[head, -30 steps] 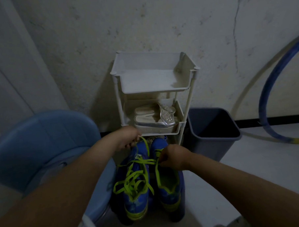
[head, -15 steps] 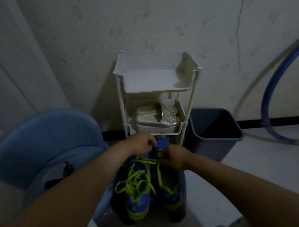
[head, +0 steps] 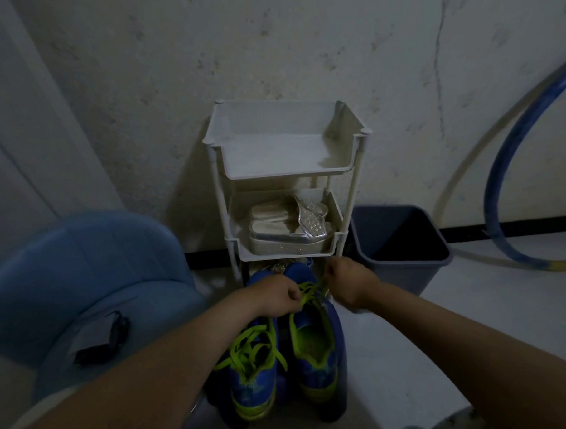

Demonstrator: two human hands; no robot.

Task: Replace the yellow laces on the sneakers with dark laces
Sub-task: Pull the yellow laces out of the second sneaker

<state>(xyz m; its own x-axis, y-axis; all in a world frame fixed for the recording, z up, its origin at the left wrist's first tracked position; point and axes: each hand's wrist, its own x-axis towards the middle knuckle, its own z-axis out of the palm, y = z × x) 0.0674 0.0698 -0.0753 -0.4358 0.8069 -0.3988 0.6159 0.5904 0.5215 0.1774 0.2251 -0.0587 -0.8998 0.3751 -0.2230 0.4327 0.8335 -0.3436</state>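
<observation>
two blue sneakers (head: 315, 349) stand on the floor (head: 442, 337) at the foot of the white rack (head: 282, 156), toes hidden by the hands. the left hand (head: 275, 300) pinches a yellow lace (head: 306, 292); the right hand (head: 351, 284) curls on its far end, fingers mostly hidden.

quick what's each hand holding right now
Left hand: closed, pinching the yellow lace stretched between the hands.
Right hand: closed, apparently gripping the same lace's other end.
</observation>
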